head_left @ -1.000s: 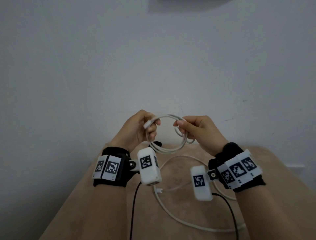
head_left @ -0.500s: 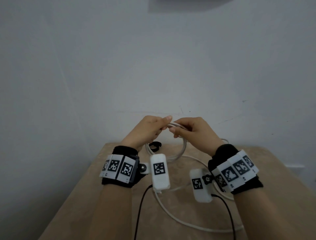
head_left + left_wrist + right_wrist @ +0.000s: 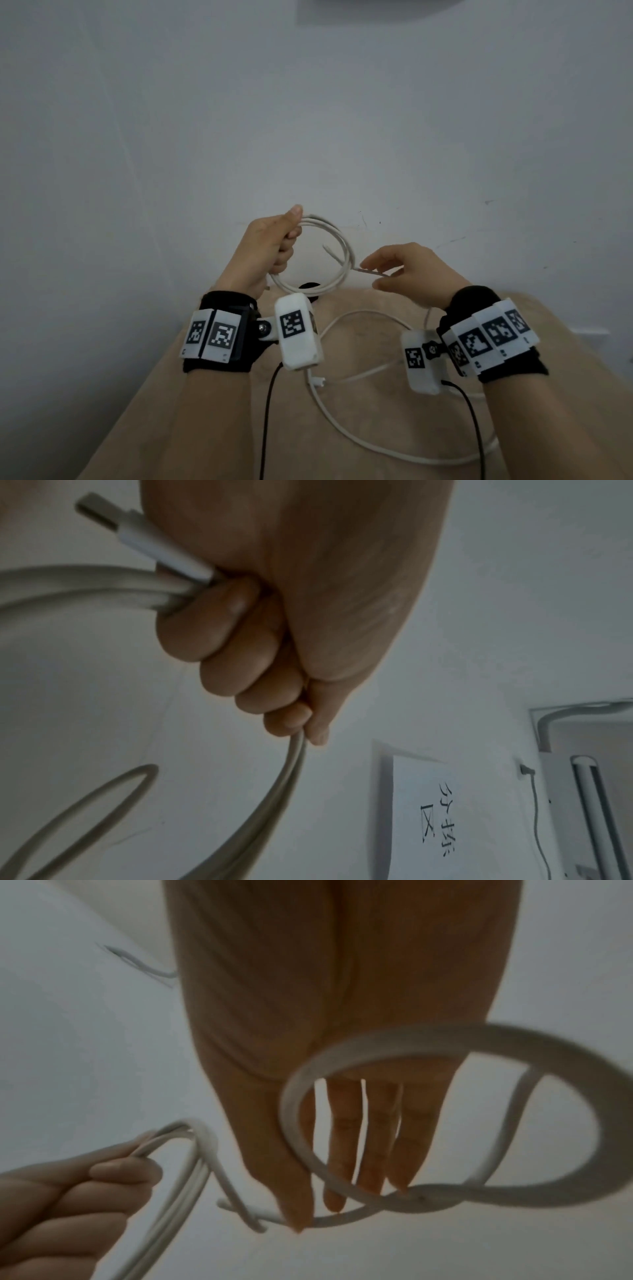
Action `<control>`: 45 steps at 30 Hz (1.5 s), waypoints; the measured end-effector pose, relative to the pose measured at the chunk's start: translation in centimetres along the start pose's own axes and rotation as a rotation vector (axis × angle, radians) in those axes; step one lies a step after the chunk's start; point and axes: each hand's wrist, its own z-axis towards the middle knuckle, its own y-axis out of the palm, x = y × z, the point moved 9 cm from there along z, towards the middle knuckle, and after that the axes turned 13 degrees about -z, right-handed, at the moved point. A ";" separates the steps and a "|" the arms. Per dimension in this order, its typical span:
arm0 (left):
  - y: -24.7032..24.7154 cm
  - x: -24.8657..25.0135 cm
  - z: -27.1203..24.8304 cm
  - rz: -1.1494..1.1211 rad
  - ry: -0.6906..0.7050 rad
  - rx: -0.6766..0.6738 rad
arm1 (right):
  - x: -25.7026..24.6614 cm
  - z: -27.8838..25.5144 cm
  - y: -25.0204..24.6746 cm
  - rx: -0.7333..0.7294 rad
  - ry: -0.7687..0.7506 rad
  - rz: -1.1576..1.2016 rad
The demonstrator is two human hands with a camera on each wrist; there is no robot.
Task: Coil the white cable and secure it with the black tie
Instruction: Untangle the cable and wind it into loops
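Left hand (image 3: 274,246) grips the looped white cable (image 3: 337,253); right hand (image 3: 411,274), fingers straight, touches its loose strand.

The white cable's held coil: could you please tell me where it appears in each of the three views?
Head: the coil hangs at centre, above the black tie.
Left wrist: its strands enter from the left edge and leave the fist downward.
Right wrist: lower left, strands arching out of the fist.
Shared landmark: the left hand gripping it, in all three views.

A wall sheet (image 3: 432,813) reads "分拣区" (printed sideways).
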 end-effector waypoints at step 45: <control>0.4 0.3 0.2 0.345 0.123 -0.014 | -1.9 -0.8 -1.2 0.050 0.009 0.672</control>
